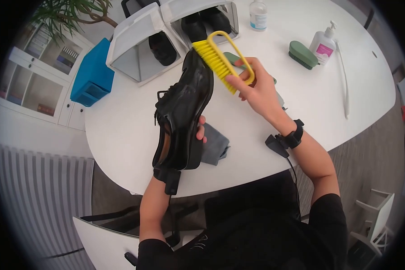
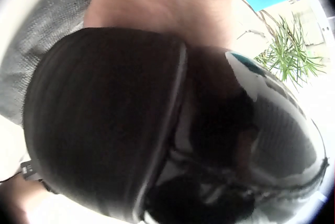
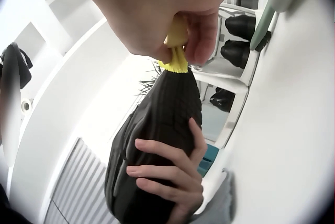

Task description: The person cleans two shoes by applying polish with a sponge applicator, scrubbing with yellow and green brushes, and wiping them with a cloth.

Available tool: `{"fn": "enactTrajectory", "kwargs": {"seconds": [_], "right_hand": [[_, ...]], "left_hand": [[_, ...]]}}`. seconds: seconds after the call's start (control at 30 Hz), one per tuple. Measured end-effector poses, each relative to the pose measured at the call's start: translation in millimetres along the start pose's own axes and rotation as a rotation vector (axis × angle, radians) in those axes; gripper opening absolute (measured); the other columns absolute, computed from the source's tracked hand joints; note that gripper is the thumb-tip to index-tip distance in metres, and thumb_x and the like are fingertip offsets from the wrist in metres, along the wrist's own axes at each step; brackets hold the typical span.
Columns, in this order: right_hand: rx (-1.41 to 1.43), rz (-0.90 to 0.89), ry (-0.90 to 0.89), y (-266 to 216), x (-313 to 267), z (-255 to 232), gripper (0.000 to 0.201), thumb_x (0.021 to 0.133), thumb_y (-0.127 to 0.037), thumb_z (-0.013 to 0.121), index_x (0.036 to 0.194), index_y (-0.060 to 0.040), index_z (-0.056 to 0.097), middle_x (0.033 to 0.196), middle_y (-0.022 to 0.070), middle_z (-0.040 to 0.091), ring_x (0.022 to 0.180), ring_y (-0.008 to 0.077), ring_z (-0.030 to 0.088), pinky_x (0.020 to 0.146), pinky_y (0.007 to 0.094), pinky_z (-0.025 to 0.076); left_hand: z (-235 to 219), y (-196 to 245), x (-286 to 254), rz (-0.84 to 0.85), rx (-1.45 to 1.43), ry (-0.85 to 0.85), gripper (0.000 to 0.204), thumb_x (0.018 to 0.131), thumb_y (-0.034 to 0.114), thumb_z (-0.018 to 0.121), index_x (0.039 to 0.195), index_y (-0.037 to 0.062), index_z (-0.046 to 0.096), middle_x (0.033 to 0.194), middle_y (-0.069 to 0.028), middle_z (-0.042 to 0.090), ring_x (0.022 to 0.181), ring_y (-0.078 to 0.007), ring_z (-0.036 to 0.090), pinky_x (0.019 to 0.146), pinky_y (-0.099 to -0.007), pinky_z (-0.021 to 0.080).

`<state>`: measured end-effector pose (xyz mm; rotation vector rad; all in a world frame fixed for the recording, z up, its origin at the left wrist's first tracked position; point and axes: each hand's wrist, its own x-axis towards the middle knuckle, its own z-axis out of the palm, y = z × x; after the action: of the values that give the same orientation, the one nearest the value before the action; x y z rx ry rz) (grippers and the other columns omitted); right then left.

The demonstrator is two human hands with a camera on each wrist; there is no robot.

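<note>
A black lace-up dress shoe (image 1: 184,99) is held up over the white table, toe pointing away from me. My left hand (image 1: 201,130) grips it from beneath; the right wrist view shows that hand's fingers (image 3: 162,174) spread round the sole. In the left wrist view the shoe's heel (image 2: 104,119) fills most of the picture. My right hand (image 1: 258,92) holds a yellow scrub brush (image 1: 220,56) by its looped handle, thumb and fingers pinching one end. The brush's yellow bristles (image 3: 177,63) are right at the shoe's toe.
A grey cloth (image 1: 215,146) lies beside the shoe. Two clear-fronted shoe boxes (image 1: 139,77) with black shoes and a blue box (image 1: 92,74) stand behind. Rightward are a green brush (image 1: 303,53), a pump bottle (image 1: 321,42), a white stick (image 1: 343,78) and another bottle (image 1: 258,17).
</note>
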<state>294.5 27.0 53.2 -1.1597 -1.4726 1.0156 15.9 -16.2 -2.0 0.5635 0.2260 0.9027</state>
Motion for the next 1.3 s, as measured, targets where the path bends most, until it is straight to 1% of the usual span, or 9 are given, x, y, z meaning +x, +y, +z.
{"fn": "enactTrajectory", "kwargs": {"seconds": [0.1,0.2,0.3,0.67,0.83,0.93,1.07,1.2,1.3], "right_hand": [[-0.04,-0.082,0.098,2.4,-1.8,2.2,0.048,0.097,-0.023,0.079,0.132,-0.0027,0.052,0.076,0.0055,0.07,0.069,0.0141,0.071,0.064,0.0294,0.054],[0.061,-0.284,-0.103,-5.9,-21.8,15.3,0.043,0.099,-0.021,0.077,0.127,-0.0035,0.05,0.076,0.006,0.072,0.072,0.0163,0.074,0.066,0.0297,0.055],[0.139,-0.297,-0.357,-10.3,-35.5,27.7,0.045,0.092,-0.019,0.084,0.123,-0.0067,0.053,0.072,0.0026,0.061,0.067,0.0121,0.057,0.072,0.0277,0.044],[0.085,0.018,-0.032,-4.7,-8.2,3.3,0.033,0.098,-0.017,0.076,0.12,-0.0095,0.053,0.068,-0.003,0.055,0.065,0.0052,0.049,0.067,0.0248,0.038],[0.091,-0.274,-0.256,0.1,-26.6,18.1,0.037,0.096,-0.021,0.08,0.12,-0.0083,0.055,0.066,-0.0008,0.054,0.06,0.0079,0.052,0.06,0.0268,0.04],[0.109,-0.31,-0.372,-3.9,-37.0,32.3,0.04,0.094,-0.019,0.082,0.12,-0.0071,0.054,0.069,0.0018,0.06,0.063,0.0108,0.06,0.061,0.027,0.042],[-0.094,-0.31,-0.258,10.0,-22.4,32.9,0.037,0.097,-0.021,0.08,0.118,-0.0056,0.054,0.074,0.0045,0.068,0.061,0.011,0.062,0.058,0.0263,0.044],[-0.081,0.022,-0.084,5.4,-9.0,19.5,0.031,0.101,-0.017,0.075,0.118,-0.0048,0.052,0.08,0.0069,0.072,0.069,0.0107,0.066,0.063,0.0261,0.046],[0.061,-0.303,-0.156,19.4,-18.2,28.0,0.037,0.099,-0.02,0.078,0.121,-0.0039,0.053,0.083,0.0071,0.073,0.066,0.0142,0.068,0.062,0.0282,0.051]], "left_hand": [[-0.3,0.7,-0.8,0.031,0.013,0.07,0.059,0.107,0.039,0.06,0.153,0.0038,0.048,0.126,-0.0178,0.061,0.092,-0.0269,0.061,0.087,-0.048,0.061],[-9.4,0.3,7.7,0.059,-0.079,-0.127,0.077,0.104,0.053,0.059,0.151,-0.0067,0.046,0.135,-0.0277,0.059,0.111,-0.0424,0.065,0.097,-0.0561,0.059],[-23.9,-8.5,3.5,0.079,-0.106,0.059,0.084,0.106,0.068,0.037,0.147,-0.0042,0.053,0.12,-0.03,0.067,0.099,-0.0437,0.07,0.091,-0.059,0.06],[-20.6,5.9,7.7,0.077,-0.028,-0.05,0.086,0.107,0.066,0.035,0.155,-0.0051,0.043,0.129,-0.0323,0.057,0.095,-0.0403,0.071,0.087,-0.0557,0.063],[-1.6,-0.9,-2.5,0.099,-0.11,0.149,0.081,0.108,0.064,0.038,0.155,-0.0015,0.045,0.134,-0.0305,0.059,0.101,-0.0392,0.07,0.089,-0.0563,0.063],[-17.5,-1.8,-6.8,0.094,0.327,0.209,0.069,0.11,0.056,0.046,0.154,0.0031,0.047,0.137,-0.0247,0.062,0.108,-0.0371,0.069,0.092,-0.0572,0.063],[15.5,-3.0,-6.3,0.138,0.226,0.234,0.063,0.107,0.041,0.06,0.155,0.0019,0.046,0.135,-0.0199,0.06,0.108,-0.0289,0.062,0.095,-0.0514,0.064],[2.6,-2.2,1.8,0.038,-0.24,-0.008,0.066,0.106,0.035,0.063,0.157,-0.0011,0.041,0.127,-0.0138,0.052,0.105,-0.0239,0.053,0.098,-0.0467,0.063],[-15.2,-1.3,-4.4,0.059,-0.208,0.001,0.063,0.107,0.035,0.062,0.157,0.0011,0.042,0.13,-0.0146,0.054,0.112,-0.0216,0.056,0.097,-0.043,0.063]]}}
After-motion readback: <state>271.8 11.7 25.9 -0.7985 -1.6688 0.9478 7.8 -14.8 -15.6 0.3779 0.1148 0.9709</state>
